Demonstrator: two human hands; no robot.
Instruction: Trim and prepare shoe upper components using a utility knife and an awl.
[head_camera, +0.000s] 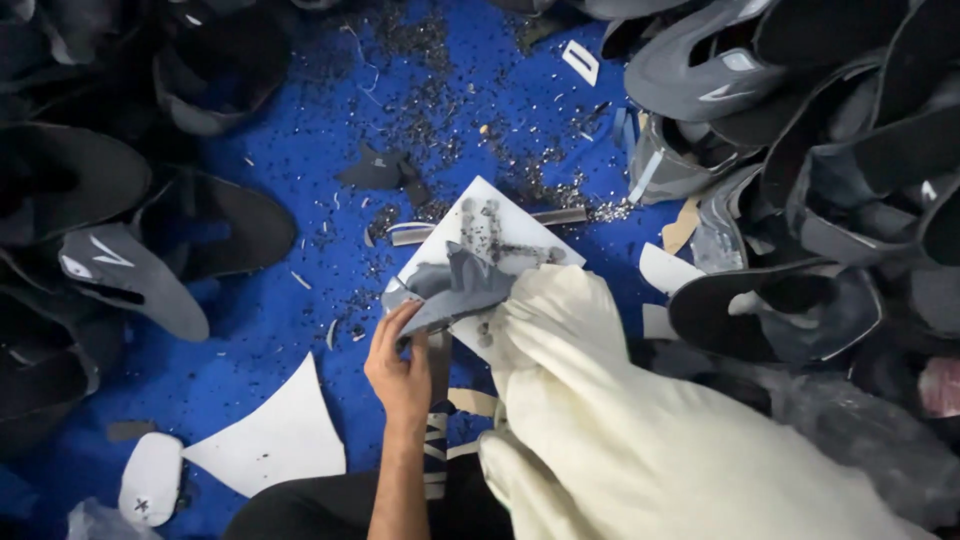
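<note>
Looking down from the head camera: the person's left hand (398, 372) has its grip closed on a grey shoe upper piece (455, 290), thumb and fingers pinching its lower left edge. The piece lies over a white cutting board (500, 222) that rests on the blue floor (290, 150). The board's bare face carries dark smudges and specks.

Right hand: hidden under a loose cream sleeve (620, 420) that reaches to the right edge of the grey piece; whether that grip is wide or narrow, I cannot tell.

Surroundings: dark trimmings and flecks (420, 110) scattered over the floor above the board. Piles of grey and black shoe uppers stand at the left (110, 265) and at the right (800, 150). A white curved pattern piece (275, 435) lies lower left, well apart from the board.
</note>
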